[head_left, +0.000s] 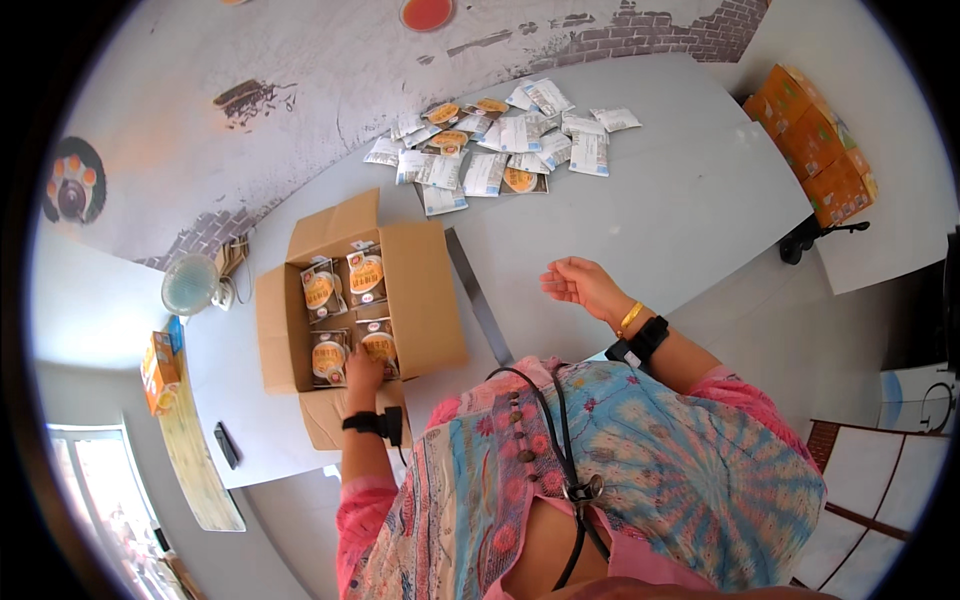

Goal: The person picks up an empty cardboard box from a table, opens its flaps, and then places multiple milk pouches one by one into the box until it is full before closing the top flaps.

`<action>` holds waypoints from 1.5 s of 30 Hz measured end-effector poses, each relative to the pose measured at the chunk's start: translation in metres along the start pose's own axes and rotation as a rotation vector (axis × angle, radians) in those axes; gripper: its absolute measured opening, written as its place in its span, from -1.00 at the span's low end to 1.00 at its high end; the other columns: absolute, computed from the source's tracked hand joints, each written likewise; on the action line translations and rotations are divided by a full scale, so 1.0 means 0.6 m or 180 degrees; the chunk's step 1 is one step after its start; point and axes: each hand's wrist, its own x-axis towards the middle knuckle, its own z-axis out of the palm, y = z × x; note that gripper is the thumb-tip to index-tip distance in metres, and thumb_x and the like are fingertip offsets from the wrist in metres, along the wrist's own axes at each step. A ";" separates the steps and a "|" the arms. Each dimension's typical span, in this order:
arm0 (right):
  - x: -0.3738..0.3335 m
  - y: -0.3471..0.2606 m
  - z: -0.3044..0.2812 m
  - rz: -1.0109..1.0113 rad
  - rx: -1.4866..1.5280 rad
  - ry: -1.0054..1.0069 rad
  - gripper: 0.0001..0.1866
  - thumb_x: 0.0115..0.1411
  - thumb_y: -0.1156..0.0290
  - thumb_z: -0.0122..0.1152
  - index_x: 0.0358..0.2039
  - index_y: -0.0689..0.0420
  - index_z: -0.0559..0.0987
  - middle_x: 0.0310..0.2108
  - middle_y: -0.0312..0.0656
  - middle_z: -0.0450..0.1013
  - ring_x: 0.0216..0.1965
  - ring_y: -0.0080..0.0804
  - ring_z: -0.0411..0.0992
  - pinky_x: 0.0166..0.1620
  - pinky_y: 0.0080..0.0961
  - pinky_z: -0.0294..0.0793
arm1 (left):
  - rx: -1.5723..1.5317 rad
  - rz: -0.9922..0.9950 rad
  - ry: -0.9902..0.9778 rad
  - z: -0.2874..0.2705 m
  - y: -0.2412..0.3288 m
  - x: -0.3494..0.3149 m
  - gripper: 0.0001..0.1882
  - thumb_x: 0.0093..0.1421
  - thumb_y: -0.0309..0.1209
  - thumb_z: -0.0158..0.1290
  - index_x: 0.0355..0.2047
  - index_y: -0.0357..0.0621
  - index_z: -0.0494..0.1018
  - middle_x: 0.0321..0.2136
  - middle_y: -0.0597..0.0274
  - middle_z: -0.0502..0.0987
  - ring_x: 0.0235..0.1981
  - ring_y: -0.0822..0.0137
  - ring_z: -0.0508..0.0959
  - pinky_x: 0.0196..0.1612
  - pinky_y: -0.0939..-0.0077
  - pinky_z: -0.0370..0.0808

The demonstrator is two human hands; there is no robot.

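Note:
My left hand (363,370) reaches into an open cardboard box (425,290) at its near side. Its fingers close on the lower edge of a round-labelled food packet (376,338), orange and brown, at the box's near right; the fingertips are partly hidden. Beside it lie another packet (328,358) at the near left and two more at the far side, one of them the far-right packet (366,275). My right hand (585,285) hovers over the grey table (660,220), right of the box, fingers stretched out and holding nothing.
Several white and brown packets (520,133) lie heaped at the table's far side. A dark strip (478,295) runs right of the box. A small fan (190,284) stands left, and a black phone-like object (227,446) lies near the left edge. Orange cartons (815,145) stand at the far right.

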 end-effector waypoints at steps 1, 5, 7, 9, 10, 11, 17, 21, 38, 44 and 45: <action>0.013 -0.004 -0.005 0.0001 -0.0036 -0.0065 -0.75 0.24 0.25 -0.06 -0.21 0.15 0.40 -0.22 -0.18 0.43 -0.21 -0.44 0.43 -0.17 -0.55 0.43 | -0.0008 0.0093 0.0211 0.006 -0.004 -0.006 -0.33 -0.10 -0.28 0.16 0.00 -0.34 0.23 -0.12 -0.23 0.38 -0.07 -0.10 0.37 -0.01 0.13 0.31; 0.072 -0.029 -0.031 -0.0100 -0.0289 -0.0047 -0.76 0.21 0.24 -0.02 -0.24 0.14 0.41 -0.26 -0.21 0.44 -0.24 -0.47 0.43 -0.20 -0.55 0.42 | -0.0888 0.0194 0.0595 0.015 0.025 -0.043 -0.48 -0.01 -0.38 0.08 -0.03 -0.33 0.29 -0.10 -0.20 0.38 -0.05 -0.10 0.35 0.01 0.16 0.27; 0.112 -0.044 -0.051 -0.0260 -0.0648 0.0038 -0.76 0.20 0.24 0.01 -0.26 0.15 0.42 -0.27 -0.23 0.44 -0.26 -0.50 0.43 -0.22 -0.54 0.41 | -0.1090 0.0252 0.0763 0.006 0.068 -0.066 -0.56 0.03 -0.42 0.04 -0.06 -0.33 0.33 -0.11 -0.18 0.39 -0.06 -0.10 0.35 0.01 0.16 0.27; 0.166 -0.054 -0.084 -0.0572 -0.0906 0.0141 -0.78 0.16 0.27 0.05 -0.29 0.15 0.43 -0.29 -0.24 0.44 -0.28 -0.51 0.43 -0.23 -0.54 0.41 | -0.1271 0.0165 0.0834 -0.005 0.104 -0.091 -0.61 0.06 -0.43 0.01 -0.08 -0.32 0.35 -0.12 -0.17 0.40 -0.06 -0.10 0.35 0.01 0.16 0.26; 0.196 -0.059 -0.104 -0.0728 -0.1034 0.0201 -0.79 0.15 0.28 0.07 -0.30 0.15 0.44 -0.30 -0.25 0.45 -0.29 -0.51 0.43 -0.24 -0.54 0.41 | -0.1455 -0.0002 0.0687 -0.010 0.123 -0.102 -0.62 0.08 -0.45 -0.01 -0.07 -0.30 0.35 -0.10 -0.16 0.38 -0.02 -0.11 0.33 0.03 0.16 0.24; 0.229 -0.062 -0.122 -0.1023 -0.1434 0.0344 -0.81 0.13 0.31 0.07 -0.32 0.15 0.45 -0.31 -0.24 0.45 -0.30 -0.46 0.43 -0.24 -0.52 0.41 | -0.1327 0.0066 0.0724 -0.008 0.130 -0.110 -0.61 0.08 -0.44 -0.01 -0.06 -0.30 0.34 -0.09 -0.16 0.38 -0.01 -0.11 0.31 0.05 0.16 0.23; 0.375 -0.121 -0.177 -0.2196 -0.3232 0.1265 -0.87 0.03 0.43 0.12 -0.38 0.13 0.47 -0.35 -0.13 0.41 -0.30 -0.19 0.39 -0.20 -0.37 0.38 | -0.0601 0.0070 0.0756 -0.007 0.171 -0.151 -0.50 0.05 -0.50 -0.03 0.04 -0.30 0.25 -0.04 -0.20 0.33 0.07 -0.12 0.23 0.12 0.13 0.17; 0.418 -0.158 -0.184 -0.2545 -0.3933 0.1465 -0.83 -0.03 0.48 0.16 -0.36 0.10 0.45 -0.34 -0.15 0.34 -0.21 -0.15 0.29 -0.15 -0.31 0.34 | -0.0491 -0.0055 0.0689 -0.006 0.182 -0.156 -0.46 0.02 -0.51 -0.02 0.06 -0.33 0.21 -0.04 -0.22 0.32 0.07 -0.12 0.23 0.12 0.14 0.16; 0.493 -0.180 -0.202 -0.3452 -0.5161 0.1224 -0.84 0.02 0.51 0.00 -0.32 0.17 0.40 -0.18 -0.18 0.32 -0.12 -0.24 0.29 -0.06 -0.29 0.25 | -0.0541 -0.0484 0.0627 -0.008 0.201 -0.157 -0.44 0.02 -0.46 0.02 0.06 -0.34 0.21 0.01 -0.17 0.29 0.08 -0.05 0.25 0.12 0.20 0.17; 0.502 -0.230 -0.173 -0.4010 -0.4554 0.1083 -0.83 0.13 0.45 -0.05 -0.25 0.19 0.33 -0.31 -0.02 0.39 -0.18 -0.11 0.35 -0.07 -0.23 0.27 | -0.0584 -0.0395 0.0594 -0.008 0.200 -0.155 -0.39 0.02 -0.47 0.04 0.10 -0.33 0.15 0.01 -0.17 0.28 0.06 -0.07 0.24 0.11 0.19 0.18; 0.495 -0.243 -0.161 -0.3967 -0.4426 0.0969 -0.85 0.16 0.44 -0.07 -0.26 0.20 0.32 -0.36 0.00 0.40 -0.22 -0.08 0.37 -0.10 -0.22 0.29 | -0.0577 -0.0359 0.0607 -0.005 0.198 -0.156 -0.38 0.01 -0.46 0.05 0.10 -0.32 0.14 0.01 -0.17 0.28 0.06 -0.08 0.24 0.11 0.19 0.18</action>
